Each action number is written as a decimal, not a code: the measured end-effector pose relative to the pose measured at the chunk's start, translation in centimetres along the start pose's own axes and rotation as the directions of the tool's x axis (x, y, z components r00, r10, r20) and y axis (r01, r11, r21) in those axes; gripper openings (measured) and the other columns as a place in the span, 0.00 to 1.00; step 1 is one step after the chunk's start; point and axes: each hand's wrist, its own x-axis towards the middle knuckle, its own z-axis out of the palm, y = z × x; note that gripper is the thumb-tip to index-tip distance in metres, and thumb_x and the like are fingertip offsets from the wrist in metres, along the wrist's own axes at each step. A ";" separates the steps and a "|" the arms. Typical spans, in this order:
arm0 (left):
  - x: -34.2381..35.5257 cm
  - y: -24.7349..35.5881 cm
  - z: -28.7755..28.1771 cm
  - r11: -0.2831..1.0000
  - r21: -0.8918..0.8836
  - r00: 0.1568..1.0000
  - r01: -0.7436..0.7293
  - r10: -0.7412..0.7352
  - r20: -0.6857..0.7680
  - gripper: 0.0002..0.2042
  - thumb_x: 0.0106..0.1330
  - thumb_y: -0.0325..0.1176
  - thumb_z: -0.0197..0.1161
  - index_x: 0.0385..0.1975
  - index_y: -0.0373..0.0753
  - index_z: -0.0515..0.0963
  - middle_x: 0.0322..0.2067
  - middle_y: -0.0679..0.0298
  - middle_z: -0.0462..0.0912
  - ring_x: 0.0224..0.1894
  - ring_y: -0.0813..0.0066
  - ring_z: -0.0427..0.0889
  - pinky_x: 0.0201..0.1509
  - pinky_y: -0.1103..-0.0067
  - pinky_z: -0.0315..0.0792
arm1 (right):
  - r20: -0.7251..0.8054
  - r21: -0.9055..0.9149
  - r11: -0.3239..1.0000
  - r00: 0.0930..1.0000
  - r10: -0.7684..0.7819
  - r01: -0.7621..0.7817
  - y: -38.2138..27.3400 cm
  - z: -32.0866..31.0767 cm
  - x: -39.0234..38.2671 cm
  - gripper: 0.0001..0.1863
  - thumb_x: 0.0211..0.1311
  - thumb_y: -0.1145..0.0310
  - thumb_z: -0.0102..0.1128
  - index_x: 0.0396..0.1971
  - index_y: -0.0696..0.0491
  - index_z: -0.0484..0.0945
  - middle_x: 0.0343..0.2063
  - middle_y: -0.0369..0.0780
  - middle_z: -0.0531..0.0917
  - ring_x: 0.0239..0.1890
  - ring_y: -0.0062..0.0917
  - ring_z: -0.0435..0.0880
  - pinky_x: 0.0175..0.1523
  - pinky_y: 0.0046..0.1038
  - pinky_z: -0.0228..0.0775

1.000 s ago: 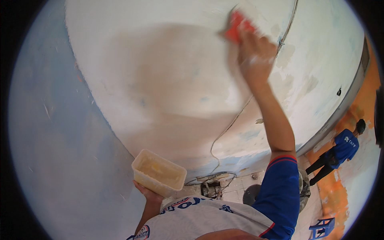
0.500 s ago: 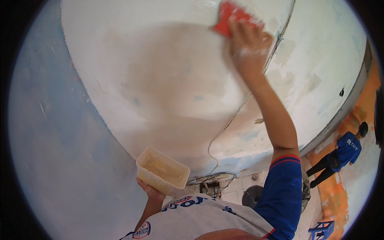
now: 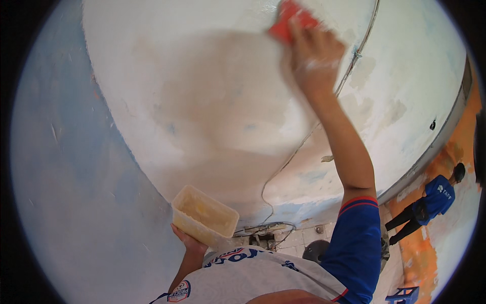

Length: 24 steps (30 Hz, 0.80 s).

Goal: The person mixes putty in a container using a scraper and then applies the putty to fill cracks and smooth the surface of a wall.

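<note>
My right hand [image 3: 318, 58] reaches high up the wall, its fingers closed on a red spreader [image 3: 292, 23] that lies against the surface. White paste smears the back of that hand and the spreader's edge. The wall [image 3: 212, 91] is whitish with damp-looking beige patches and a wet sheen near the spreader. Low at the left, my left hand [image 3: 191, 242] grips a translucent rectangular plastic tub [image 3: 205, 213] from beneath and the side. Pale residue coats the tub's inside, and its open top faces up.
A cable [image 3: 298, 147] runs down the wall to a tangle of wires [image 3: 263, 230] near the tiled floor. A blue-grey wall [image 3: 66, 167] meets it at left. At right stand a person in blue [image 3: 438, 195] and a blue stool [image 3: 403, 295]. A dark round object [image 3: 315, 251] sits on the floor.
The spreader and my right hand have shifted slightly, staying at the upper wall. The tub keeps its place in my left hand. The view has tilted a little.
</note>
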 end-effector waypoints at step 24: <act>0.7 -0.2 0.0 0.999 0.022 0.998 -0.028 0.029 -0.057 0.47 0.66 0.83 0.34 0.77 0.56 0.59 0.74 0.63 0.65 0.75 0.55 0.65 0.76 0.53 0.64 | 0.088 0.340 0.909 0.954 -0.286 0.241 -5.9 -5.9 2.0 0.20 0.49 0.72 0.67 0.47 0.54 0.85 0.34 0.36 0.80 0.41 0.34 0.78 0.46 0.47 0.66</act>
